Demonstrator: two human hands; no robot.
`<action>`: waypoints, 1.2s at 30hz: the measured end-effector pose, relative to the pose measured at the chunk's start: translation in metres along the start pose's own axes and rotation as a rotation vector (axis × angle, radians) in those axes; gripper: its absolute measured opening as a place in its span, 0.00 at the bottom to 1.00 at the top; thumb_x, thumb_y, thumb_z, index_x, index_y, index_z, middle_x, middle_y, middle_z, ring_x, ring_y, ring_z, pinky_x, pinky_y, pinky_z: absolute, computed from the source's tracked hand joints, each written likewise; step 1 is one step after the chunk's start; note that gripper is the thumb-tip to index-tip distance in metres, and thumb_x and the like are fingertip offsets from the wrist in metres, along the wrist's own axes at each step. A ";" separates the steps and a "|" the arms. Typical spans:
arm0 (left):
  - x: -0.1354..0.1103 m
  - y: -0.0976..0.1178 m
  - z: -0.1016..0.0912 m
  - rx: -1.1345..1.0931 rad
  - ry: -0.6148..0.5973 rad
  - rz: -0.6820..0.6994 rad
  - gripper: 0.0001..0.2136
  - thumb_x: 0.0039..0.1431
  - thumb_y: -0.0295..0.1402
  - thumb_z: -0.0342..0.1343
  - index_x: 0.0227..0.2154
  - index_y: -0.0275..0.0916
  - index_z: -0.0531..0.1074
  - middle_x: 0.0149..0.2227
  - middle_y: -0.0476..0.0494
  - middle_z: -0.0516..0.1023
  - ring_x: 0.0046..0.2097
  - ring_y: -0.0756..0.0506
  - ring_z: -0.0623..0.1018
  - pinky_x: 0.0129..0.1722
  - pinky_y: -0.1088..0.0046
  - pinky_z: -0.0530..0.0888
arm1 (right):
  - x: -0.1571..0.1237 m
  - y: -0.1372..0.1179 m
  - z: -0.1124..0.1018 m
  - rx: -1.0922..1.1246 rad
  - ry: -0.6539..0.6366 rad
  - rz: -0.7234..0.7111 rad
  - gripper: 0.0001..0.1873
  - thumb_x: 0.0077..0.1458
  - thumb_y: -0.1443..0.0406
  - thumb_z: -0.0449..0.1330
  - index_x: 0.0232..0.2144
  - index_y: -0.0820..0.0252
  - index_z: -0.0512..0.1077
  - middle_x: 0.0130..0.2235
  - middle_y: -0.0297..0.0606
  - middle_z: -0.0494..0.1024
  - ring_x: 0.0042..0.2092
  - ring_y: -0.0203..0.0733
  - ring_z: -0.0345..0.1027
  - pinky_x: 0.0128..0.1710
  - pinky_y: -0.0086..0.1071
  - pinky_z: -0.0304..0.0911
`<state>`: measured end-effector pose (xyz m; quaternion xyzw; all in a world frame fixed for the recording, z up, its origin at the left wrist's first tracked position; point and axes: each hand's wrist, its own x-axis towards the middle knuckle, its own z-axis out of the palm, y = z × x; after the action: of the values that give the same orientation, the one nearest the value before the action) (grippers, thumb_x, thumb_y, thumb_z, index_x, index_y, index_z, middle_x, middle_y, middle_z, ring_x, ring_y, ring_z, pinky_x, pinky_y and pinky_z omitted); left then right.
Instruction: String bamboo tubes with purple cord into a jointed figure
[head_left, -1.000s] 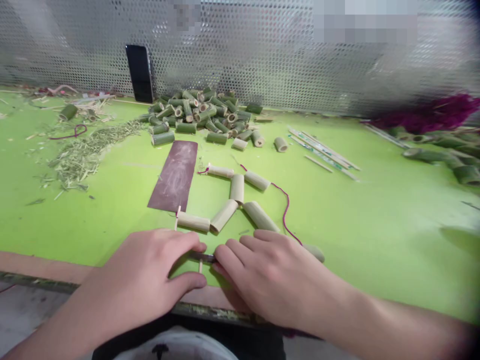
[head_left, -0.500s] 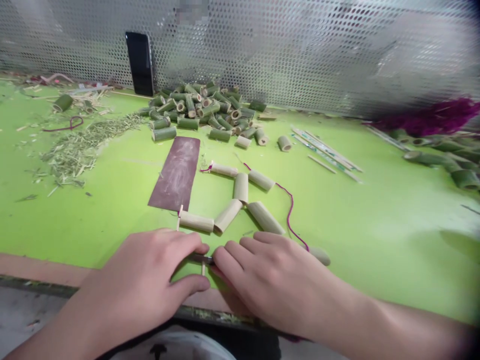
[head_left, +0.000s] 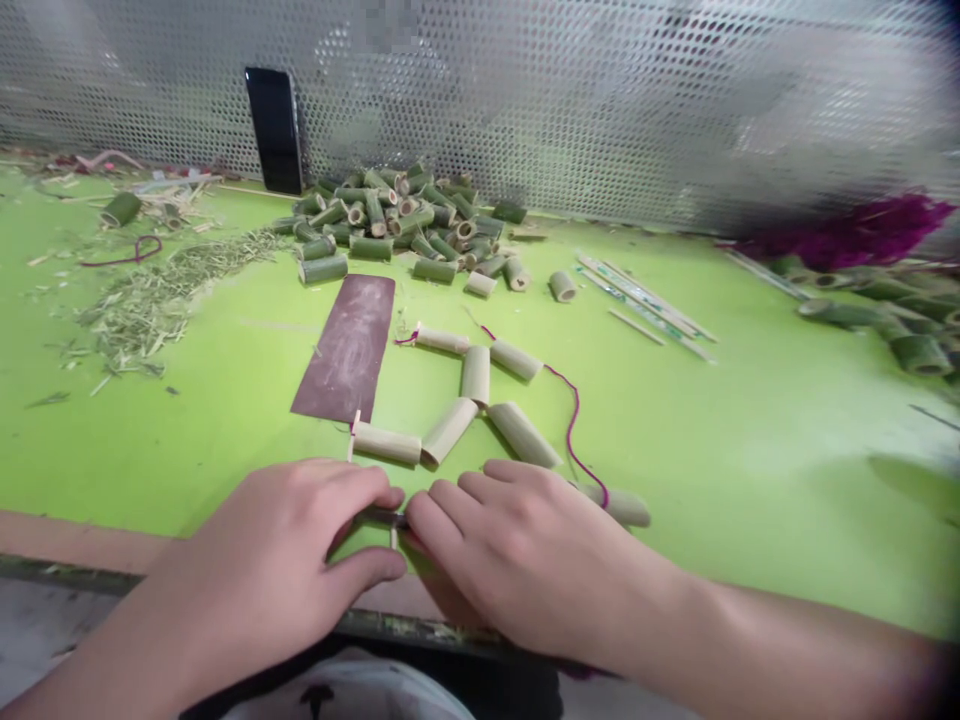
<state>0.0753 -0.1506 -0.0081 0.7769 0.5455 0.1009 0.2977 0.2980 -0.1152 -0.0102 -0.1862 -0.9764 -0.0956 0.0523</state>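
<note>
A narrow dark metal blade, apparently a knife (head_left: 384, 517), lies low over the table's front edge across a thin bamboo stick (head_left: 394, 539). My right hand (head_left: 517, 540) is closed around the knife's right part, hiding its handle. Curled over the blade's left end are the fingers of my left hand (head_left: 322, 540), its thumb apart from them beside the stick. Just beyond my hands lie pale bamboo tubes, among them a left tube (head_left: 386, 443), a slanted tube (head_left: 448, 432) and a right tube (head_left: 523, 434). Purple cord (head_left: 574, 420) runs to a tube (head_left: 628, 507) partly behind my right hand.
Brown sandpaper (head_left: 349, 345) lies left of the tubes. Behind are a heap of green bamboo pieces (head_left: 371, 248), a phone (head_left: 274, 130) against the perforated metal screen (head_left: 525, 100), and shavings (head_left: 150, 310). Wrapped sticks (head_left: 645, 305) and purple fibre (head_left: 855, 235) lie to the right.
The view has shifted slightly, so the table's things appear a little further left. Both hands keep nearly the same pose around the blade and stick.
</note>
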 end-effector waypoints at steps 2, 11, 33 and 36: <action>0.000 0.000 0.001 0.001 0.013 -0.004 0.06 0.62 0.35 0.62 0.42 0.49 0.77 0.29 0.54 0.73 0.31 0.46 0.72 0.32 0.72 0.64 | -0.002 0.000 0.001 0.012 0.024 0.018 0.06 0.64 0.69 0.53 0.33 0.57 0.65 0.27 0.29 0.69 0.25 0.42 0.58 0.29 0.38 0.44; 0.000 -0.005 0.005 -0.037 0.050 0.014 0.12 0.62 0.38 0.64 0.48 0.54 0.79 0.34 0.53 0.80 0.34 0.45 0.77 0.37 0.70 0.70 | -0.007 0.006 0.001 0.053 0.042 0.028 0.11 0.68 0.69 0.50 0.31 0.57 0.64 0.26 0.29 0.68 0.25 0.41 0.54 0.30 0.39 0.42; -0.001 -0.006 0.012 -0.067 0.056 0.024 0.16 0.62 0.40 0.63 0.53 0.60 0.77 0.49 0.59 0.84 0.48 0.44 0.82 0.49 0.68 0.76 | -0.013 0.006 -0.002 0.103 -0.028 0.028 0.07 0.67 0.68 0.53 0.33 0.56 0.63 0.27 0.29 0.69 0.26 0.41 0.55 0.30 0.40 0.41; 0.001 -0.006 0.011 -0.063 0.047 0.022 0.15 0.62 0.39 0.64 0.51 0.57 0.78 0.48 0.58 0.85 0.48 0.43 0.82 0.49 0.67 0.77 | -0.012 0.003 -0.001 0.061 -0.023 0.028 0.07 0.66 0.69 0.52 0.33 0.56 0.63 0.27 0.29 0.69 0.26 0.41 0.55 0.30 0.40 0.42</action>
<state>0.0766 -0.1523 -0.0202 0.7704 0.5404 0.1397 0.3080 0.3099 -0.1166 -0.0102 -0.1993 -0.9767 -0.0631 0.0482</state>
